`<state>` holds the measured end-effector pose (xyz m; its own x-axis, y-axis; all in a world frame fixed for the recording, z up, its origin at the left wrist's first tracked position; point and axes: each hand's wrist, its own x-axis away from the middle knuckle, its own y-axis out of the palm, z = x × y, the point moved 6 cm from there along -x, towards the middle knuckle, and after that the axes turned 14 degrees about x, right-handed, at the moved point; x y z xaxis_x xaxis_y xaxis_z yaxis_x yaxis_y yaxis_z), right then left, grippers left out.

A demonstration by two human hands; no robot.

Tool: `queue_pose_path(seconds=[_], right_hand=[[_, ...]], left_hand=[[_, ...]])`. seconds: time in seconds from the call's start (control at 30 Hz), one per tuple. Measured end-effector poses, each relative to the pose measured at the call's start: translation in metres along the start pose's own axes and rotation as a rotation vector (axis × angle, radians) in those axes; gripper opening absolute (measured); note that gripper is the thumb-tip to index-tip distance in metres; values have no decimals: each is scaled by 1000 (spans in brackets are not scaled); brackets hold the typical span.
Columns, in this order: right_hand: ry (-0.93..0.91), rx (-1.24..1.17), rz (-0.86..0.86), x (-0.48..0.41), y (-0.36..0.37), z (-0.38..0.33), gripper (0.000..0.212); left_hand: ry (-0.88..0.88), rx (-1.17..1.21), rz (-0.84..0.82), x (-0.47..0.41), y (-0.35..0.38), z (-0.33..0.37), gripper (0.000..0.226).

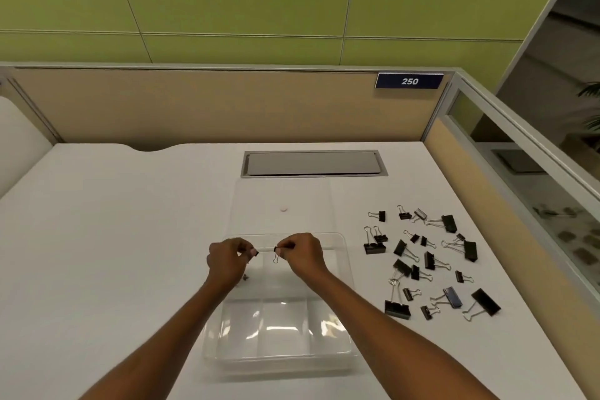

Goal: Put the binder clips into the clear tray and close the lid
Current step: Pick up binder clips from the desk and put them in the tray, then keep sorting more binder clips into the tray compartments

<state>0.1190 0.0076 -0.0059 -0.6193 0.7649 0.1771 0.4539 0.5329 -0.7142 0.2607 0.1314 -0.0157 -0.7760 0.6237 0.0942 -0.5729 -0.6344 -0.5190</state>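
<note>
A clear tray with several compartments lies on the white desk in front of me. Its clear lid lies open flat behind it. My left hand pinches a small black binder clip over the tray's far part. My right hand pinches another small black binder clip, its wire loop hanging down. A small clip seems to lie in the tray below my left hand. Several black binder clips of different sizes are scattered on the desk to the right of the tray.
A grey cable hatch is set in the desk behind the lid. Beige partitions close off the back and right sides. A small pink dot shows under the lid.
</note>
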Motion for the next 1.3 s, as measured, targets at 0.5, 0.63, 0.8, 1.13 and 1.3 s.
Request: queue_pose_path(seconds=[0.5,0.63,0.8,1.13,1.3], right_hand=[[-34,293,-23,2,65,-30,16],[-39,282,-14,-3,65,-24,24],[-83,192,19,-6,52,-14,22],[-18,29,77,-11,-7,29,13],[26,-44,105,-11,-49,61,12]], left_hand=[[199,-431,14,3,-14,-16,9],[228,-482,-27,2,-12,-15,12],[247,-549,-96,4,-5,-16,22],[308,-386,-34,-5,34,30,19],[349,-379,-63,-4,75,69,27]])
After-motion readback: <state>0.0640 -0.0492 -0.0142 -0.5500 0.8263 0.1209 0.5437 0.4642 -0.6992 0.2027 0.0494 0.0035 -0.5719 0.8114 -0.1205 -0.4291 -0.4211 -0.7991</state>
